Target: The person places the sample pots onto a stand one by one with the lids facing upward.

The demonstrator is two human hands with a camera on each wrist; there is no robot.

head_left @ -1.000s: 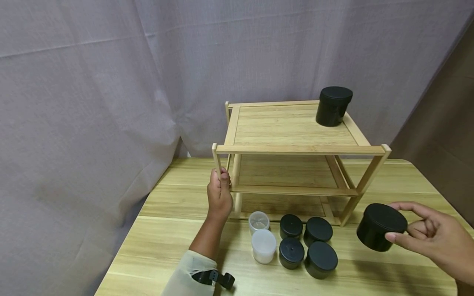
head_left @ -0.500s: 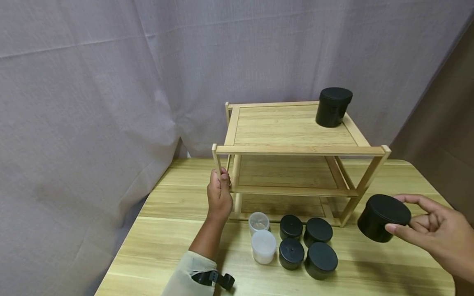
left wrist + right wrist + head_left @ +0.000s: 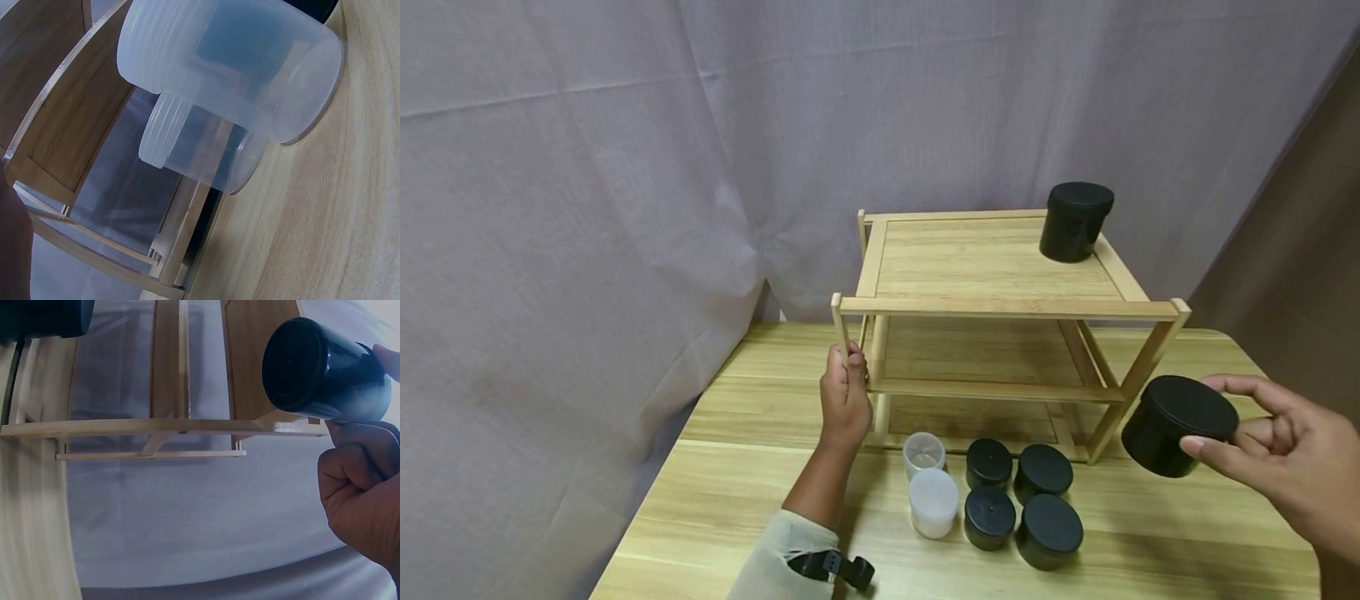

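My right hand (image 3: 1292,458) pinches a black lidded jar (image 3: 1176,427) between thumb and fingers, to the right of the shelf's front corner. In the right wrist view this jar (image 3: 325,372) is tilted, its round base facing the camera, with curled fingers (image 3: 359,465) below it. My left hand (image 3: 846,400) grips the left front post of a wooden tiered shelf (image 3: 985,258). A second black jar (image 3: 1075,223) stands upright on the top tier, at the back right.
In front of the shelf stand several shorter-looking black jars (image 3: 1049,529) in two rows. Left of them are two translucent jars (image 3: 933,502), close to my left forearm; the left wrist view shows one large translucent jar (image 3: 250,69). A grey cloth (image 3: 587,208) hangs behind the table.
My right hand has lifted the black jar somewhat higher beside the shelf. My left hand has kept its grip on the post, and the other jars stand where they were.
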